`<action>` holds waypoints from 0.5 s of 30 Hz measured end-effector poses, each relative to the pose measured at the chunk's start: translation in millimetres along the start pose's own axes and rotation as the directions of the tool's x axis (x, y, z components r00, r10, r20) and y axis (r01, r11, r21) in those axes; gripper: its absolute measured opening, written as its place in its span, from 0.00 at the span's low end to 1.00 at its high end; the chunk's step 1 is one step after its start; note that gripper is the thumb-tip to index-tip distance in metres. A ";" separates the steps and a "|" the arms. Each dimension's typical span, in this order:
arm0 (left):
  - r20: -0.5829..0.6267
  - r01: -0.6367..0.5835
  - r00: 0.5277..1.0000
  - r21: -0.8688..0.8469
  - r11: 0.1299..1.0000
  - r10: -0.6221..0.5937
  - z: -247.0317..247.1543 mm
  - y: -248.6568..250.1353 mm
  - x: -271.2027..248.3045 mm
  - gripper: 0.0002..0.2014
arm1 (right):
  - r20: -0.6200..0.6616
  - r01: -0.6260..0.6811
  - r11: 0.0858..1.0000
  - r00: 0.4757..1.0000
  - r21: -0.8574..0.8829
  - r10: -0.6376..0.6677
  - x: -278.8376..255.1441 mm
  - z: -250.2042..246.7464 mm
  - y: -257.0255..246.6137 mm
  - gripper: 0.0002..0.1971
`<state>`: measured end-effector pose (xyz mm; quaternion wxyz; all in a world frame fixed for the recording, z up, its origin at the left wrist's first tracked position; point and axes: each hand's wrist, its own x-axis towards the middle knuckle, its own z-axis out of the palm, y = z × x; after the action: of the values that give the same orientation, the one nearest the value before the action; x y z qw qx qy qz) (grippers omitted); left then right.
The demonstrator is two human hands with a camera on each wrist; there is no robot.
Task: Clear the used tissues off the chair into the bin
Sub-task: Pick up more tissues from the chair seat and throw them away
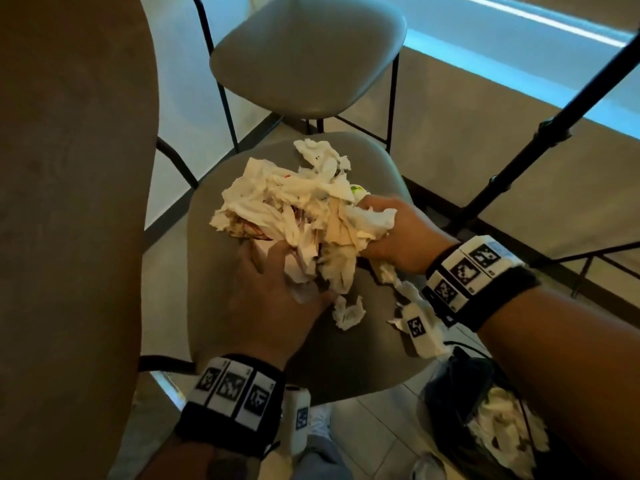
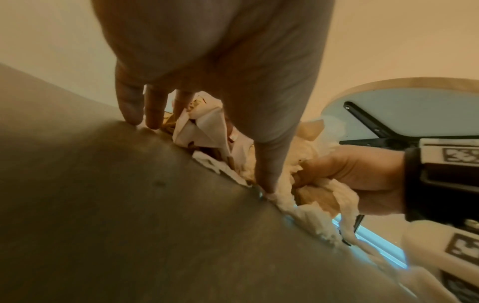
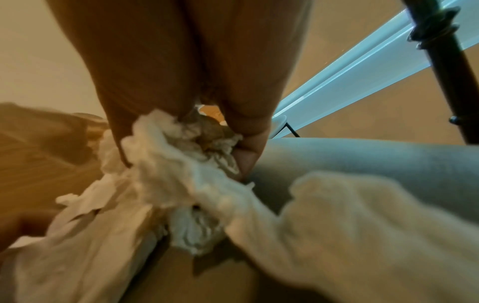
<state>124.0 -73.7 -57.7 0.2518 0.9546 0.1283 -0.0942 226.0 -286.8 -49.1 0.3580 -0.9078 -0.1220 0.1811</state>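
A heap of crumpled white tissues [image 1: 294, 216] lies on the grey chair seat [image 1: 214, 306]. My left hand [image 1: 268, 261] is against the heap's near side. Its fingers [image 2: 153, 110] reach down fairly straight to the seat, thumb beside them, tissues between. My right hand [image 1: 381, 230] grips a bunch of tissues [image 3: 181, 164] at the heap's right side, fingers curled into it. A small loose tissue [image 1: 348, 311] lies nearer me, another tissue [image 1: 322, 157] sits at the far edge. The bin [image 1: 446, 386], lined with a black bag, stands low right and holds tissues [image 1: 502, 431].
A second grey chair [image 1: 308, 57] stands just beyond this one. A black pole [image 1: 554, 129] slants across the right. A large brown rounded surface [image 1: 69, 202] fills the left. Tiled floor [image 1: 381, 427] shows below the seat's near edge.
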 end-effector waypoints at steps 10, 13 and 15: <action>-0.022 0.001 1.000 -0.056 0.998 -0.002 -5.0 -5.2 -1.3 0.25 | 0.037 0.069 0.996 0.997 0.048 -0.071 -33.6 -12.3 -20.9 0.14; -0.034 0.023 0.999 -0.113 0.993 -0.027 -14.5 -3.6 -10.1 0.22 | 0.021 0.123 0.990 0.992 0.062 -0.124 -43.6 -19.4 -27.1 0.13; -0.051 0.011 0.998 -0.151 0.988 -0.019 -24.2 -0.1 -17.2 0.22 | -0.015 0.164 0.983 0.986 0.087 -0.163 -50.0 -25.0 -32.6 0.14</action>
<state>110.5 -64.8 -32.9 0.3192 0.9339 0.1489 -0.0609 188.1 -296.2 2.5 0.4118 -0.8787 -0.1867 0.1530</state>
